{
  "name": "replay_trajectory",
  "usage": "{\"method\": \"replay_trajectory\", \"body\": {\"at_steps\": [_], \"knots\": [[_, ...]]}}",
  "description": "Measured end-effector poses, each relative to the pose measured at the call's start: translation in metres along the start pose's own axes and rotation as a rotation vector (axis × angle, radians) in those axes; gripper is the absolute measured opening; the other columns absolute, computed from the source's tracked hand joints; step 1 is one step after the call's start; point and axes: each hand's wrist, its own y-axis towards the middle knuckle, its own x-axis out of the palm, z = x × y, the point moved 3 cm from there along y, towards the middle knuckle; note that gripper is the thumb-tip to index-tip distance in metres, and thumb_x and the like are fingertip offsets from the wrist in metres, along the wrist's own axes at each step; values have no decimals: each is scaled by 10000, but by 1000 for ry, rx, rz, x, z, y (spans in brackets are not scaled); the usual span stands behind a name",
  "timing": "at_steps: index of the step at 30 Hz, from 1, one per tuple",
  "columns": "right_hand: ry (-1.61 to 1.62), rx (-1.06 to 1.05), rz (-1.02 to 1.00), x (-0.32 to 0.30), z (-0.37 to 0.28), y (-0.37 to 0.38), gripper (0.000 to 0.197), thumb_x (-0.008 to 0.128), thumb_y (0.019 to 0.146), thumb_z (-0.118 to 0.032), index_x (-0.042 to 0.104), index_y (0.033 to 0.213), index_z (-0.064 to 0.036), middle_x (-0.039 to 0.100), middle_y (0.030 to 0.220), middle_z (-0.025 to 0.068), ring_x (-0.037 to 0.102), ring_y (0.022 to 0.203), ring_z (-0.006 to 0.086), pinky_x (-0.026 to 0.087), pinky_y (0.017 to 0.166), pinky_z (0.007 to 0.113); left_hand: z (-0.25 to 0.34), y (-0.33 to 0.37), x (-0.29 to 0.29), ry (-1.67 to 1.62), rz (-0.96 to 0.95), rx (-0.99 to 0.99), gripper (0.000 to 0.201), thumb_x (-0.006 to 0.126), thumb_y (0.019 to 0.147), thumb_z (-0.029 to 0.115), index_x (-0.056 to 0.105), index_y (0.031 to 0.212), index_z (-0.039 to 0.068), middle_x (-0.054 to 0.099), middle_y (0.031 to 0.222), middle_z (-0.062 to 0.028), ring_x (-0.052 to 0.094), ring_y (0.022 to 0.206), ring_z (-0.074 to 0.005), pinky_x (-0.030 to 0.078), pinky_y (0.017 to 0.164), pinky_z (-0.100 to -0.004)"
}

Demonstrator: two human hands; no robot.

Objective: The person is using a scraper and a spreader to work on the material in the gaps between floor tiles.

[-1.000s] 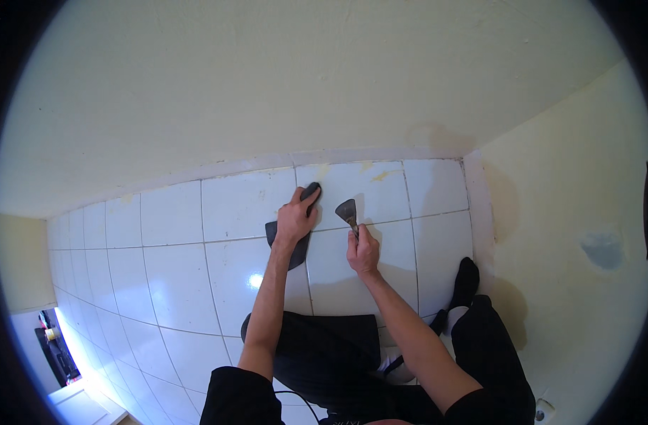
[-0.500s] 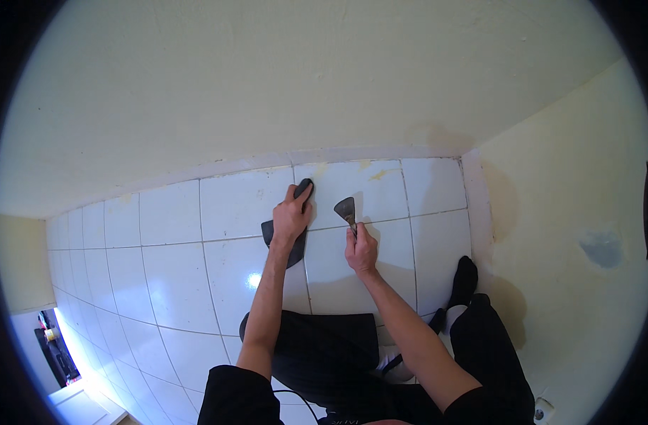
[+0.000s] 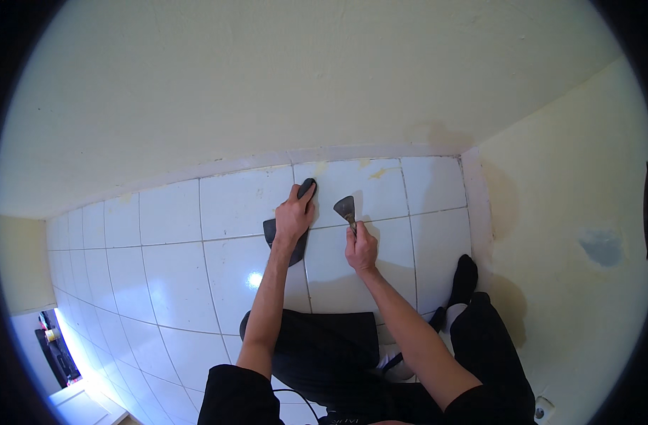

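Note:
My left hand (image 3: 293, 218) is closed around a black, limp piece that looks like cloth (image 3: 299, 250). One end of it pokes out past the fingers, and wider flaps hang below the palm. It lies against or just over the white floor tiles (image 3: 253, 202); I cannot tell which. To its right, my right hand (image 3: 361, 249) grips the handle of a scraper (image 3: 346, 208) with a flared dark blade. The blade points away from me, toward the wall, over the tiles. Yellowish stains (image 3: 380, 173) mark the tile beyond the scraper.
A cream wall (image 3: 324, 85) rises along the far side above a pale baseboard (image 3: 359, 151). Another wall (image 3: 571, 297) with a grey patch (image 3: 601, 246) stands at right. My bent legs and dark-socked foot (image 3: 465, 275) are close by. A doorway with objects (image 3: 57, 347) shows at lower left.
My left hand has shifted very slightly to the right with the black piece. The right hand and scraper have barely moved.

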Motion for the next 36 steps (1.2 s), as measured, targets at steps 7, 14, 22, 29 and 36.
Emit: {"method": "replay_trajectory", "body": {"at_steps": [7,14,22,29,36], "knots": [[-13,27,-24,-1,2,-2,124,576,967,-151,553,943,-32,619,693,188,631,631,421,461,571,513,24,-7,6,-67,-112,233,433,668,845,136,682,1276,177,609,1122,-98,703,749,-337,591,635,-445],[-43,16,-65,-1,5,-2,172,582,974,-177,570,1037,-18,654,742,185,652,645,415,502,573,510,-3,0,-2,21,3,11,457,646,868,159,651,1324,193,604,1147,-106,700,733,-345,592,640,-452],[-29,1,-31,-2,1,-1,176,585,972,-183,574,1037,-20,660,753,184,657,648,413,506,571,503,17,-6,2,-76,-149,206,460,663,857,165,659,1317,196,612,1145,-98,700,765,-346,596,667,-449],[-47,15,-50,-1,3,-1,183,583,971,-184,576,1037,-13,661,751,184,659,651,414,506,567,500,10,-2,-1,-24,-81,105,453,664,857,160,665,1308,193,614,1127,-90,701,765,-336,591,655,-444],[-38,-7,-40,0,0,-1,188,586,973,-186,584,1045,-13,665,753,189,662,651,410,512,572,497,-8,-1,-3,-21,3,-34,469,665,871,180,651,1336,234,613,1187,-107,705,784,-351,592,686,-458]]}}
